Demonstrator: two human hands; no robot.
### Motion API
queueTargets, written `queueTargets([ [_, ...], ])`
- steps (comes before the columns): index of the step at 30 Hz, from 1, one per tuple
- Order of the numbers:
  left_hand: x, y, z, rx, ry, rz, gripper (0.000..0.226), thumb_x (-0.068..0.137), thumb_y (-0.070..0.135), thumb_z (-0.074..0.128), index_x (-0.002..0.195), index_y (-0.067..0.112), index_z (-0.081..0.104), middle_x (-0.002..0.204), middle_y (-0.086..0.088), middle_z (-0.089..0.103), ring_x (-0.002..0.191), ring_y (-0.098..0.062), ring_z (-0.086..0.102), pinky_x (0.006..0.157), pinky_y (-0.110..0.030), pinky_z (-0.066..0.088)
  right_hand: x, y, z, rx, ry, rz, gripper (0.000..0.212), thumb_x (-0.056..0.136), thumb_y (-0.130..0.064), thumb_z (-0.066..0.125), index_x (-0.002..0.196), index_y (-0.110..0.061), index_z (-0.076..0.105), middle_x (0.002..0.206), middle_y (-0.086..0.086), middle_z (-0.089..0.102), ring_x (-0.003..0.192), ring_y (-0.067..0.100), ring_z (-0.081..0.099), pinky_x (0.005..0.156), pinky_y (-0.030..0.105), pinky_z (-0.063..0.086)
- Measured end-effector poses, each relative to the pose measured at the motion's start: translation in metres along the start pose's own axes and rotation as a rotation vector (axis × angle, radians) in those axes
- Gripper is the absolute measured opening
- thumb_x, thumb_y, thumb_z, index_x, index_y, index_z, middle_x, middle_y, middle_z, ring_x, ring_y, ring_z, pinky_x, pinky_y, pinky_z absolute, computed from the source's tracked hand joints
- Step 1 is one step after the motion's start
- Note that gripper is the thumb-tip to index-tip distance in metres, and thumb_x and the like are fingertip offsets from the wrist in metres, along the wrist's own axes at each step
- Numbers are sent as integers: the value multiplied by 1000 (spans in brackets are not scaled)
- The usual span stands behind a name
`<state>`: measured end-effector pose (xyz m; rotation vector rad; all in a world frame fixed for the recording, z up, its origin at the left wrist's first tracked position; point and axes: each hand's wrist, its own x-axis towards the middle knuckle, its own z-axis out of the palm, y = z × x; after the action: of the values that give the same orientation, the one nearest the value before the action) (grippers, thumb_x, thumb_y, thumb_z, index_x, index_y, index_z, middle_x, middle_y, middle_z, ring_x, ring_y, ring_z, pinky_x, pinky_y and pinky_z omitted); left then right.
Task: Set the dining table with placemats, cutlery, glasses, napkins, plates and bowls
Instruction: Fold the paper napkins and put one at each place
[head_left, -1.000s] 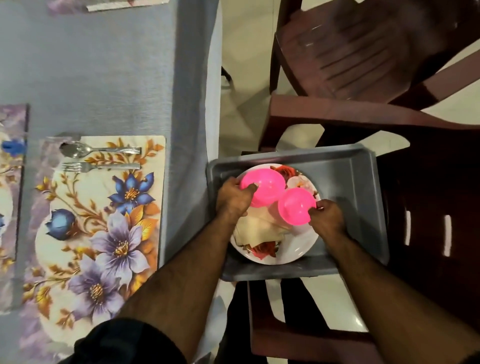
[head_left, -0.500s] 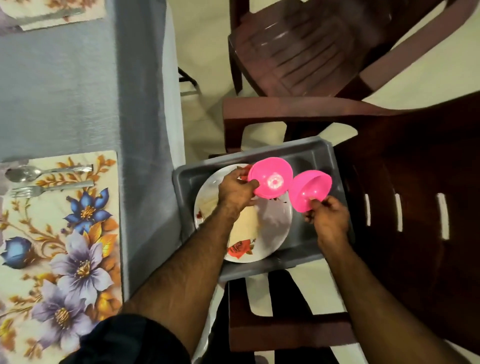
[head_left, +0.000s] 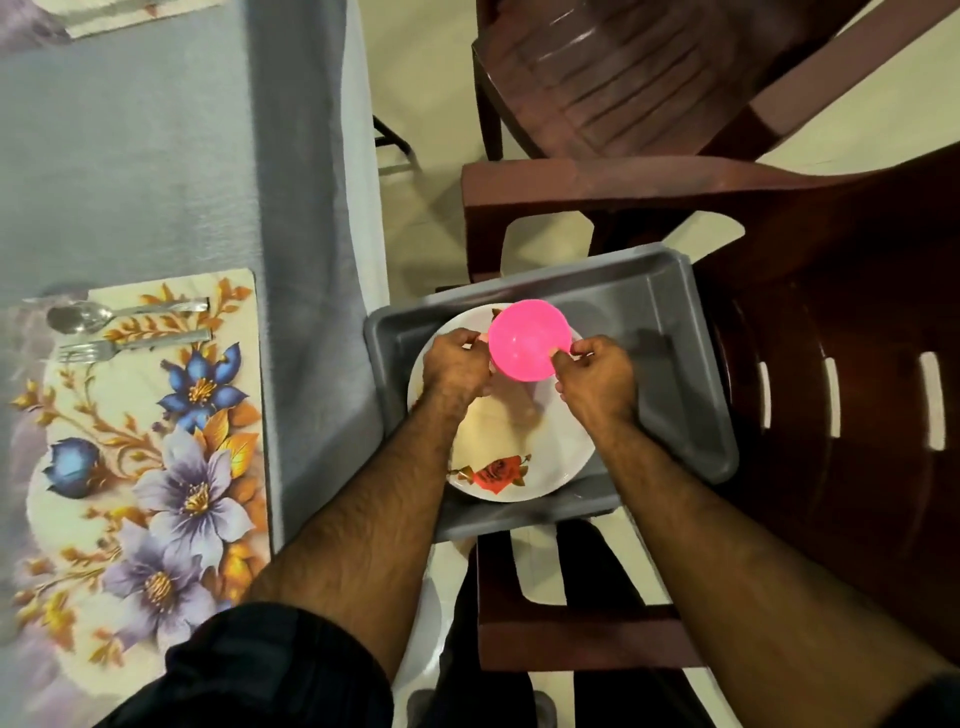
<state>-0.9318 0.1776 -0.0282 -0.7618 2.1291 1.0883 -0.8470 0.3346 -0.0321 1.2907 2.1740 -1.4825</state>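
On the far left of our surface (head_left: 156, 156) we see the floral placemat (head_left: 145, 441) with a spoon (head_left: 83, 318) and fork (head_left: 104, 349) already laid along its far edge, and no plate or bowl on it yet; moving right past the cloth's edge, the grey tub (head_left: 649, 312) sits on a dark red chair (head_left: 831, 467) and holds a rose-patterned plate (head_left: 545, 467) with what looks like a pale folded napkin (head_left: 488, 431) on it; above the plate our left hand (head_left: 456, 368) pinches the near-left rim of the pink bowl (head_left: 529, 340) while our right hand (head_left: 597, 376) pinches its right rim with thumb and fingers, so the bowl hangs between both hands, open side up; whether one bowl or a nested pair, we cannot tell; we judge it to be light, stiff, smooth plastic, hardly fragile but a little slippery, so the rim is the place to hold it, and one hand should do; the plate looks heavier and perhaps breakable, and we would lift it by opposite edges
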Motion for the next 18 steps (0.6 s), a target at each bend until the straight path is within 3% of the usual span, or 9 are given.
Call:
queueTargets([
  [2,-6,-1,-7,-75,-33,-35,34,106,26,55,136,14,65,117,-12,73,74,-30,78,60,-45,66,-4,1,2,5,-13,-10,45,68,-72,65,85,-31,60,79,-4,75,69,20,74,64,42,64],
  [4,-6,-7,-13,-167,-47,-66,35,109,23,51,140,13,61,118,-14,71,77,-29,78,62,-45,66,-14,4,0,39,10,-21,38,77,-68,64,87,-31,63,78,-5,75,70,19,74,65,42,64],
  [7,-6,-28,-22,-100,34,-86,24,103,17,55,123,18,69,120,-14,71,81,-30,77,68,-48,67,-38,12,3,-12,114,20,20,92,-43,65,90,-24,69,86,-3,74,80,21,70,67,29,53],
  [9,-15,-46,-28,129,66,-11,23,97,16,56,113,23,72,120,-7,73,95,-28,73,84,-36,63,-50,25,13,-130,55,66,15,95,-30,68,98,-17,73,96,2,74,88,24,66,67,22,43],
  [11,-26,-63,-30,334,38,60,32,96,13,55,122,20,71,125,-5,71,111,-30,67,90,-26,51,-58,35,31,-248,-74,79,28,91,-31,71,113,-13,73,111,6,74,99,28,67,78,25,48],
  [13,-29,-77,-31,387,20,70,39,96,11,53,131,17,68,134,-8,68,121,-32,63,94,-28,49,-58,35,48,-369,-124,46,46,87,-37,73,124,-11,67,121,10,71,111,33,66,89,36,54],
  [18,-29,-93,-32,363,10,49,44,95,9,53,137,17,65,138,-8,66,125,-31,61,102,-28,47,-48,28,73,-511,-107,127,59,83,-52,75,125,-13,61,123,12,68,114,40,64,92,45,53],
])
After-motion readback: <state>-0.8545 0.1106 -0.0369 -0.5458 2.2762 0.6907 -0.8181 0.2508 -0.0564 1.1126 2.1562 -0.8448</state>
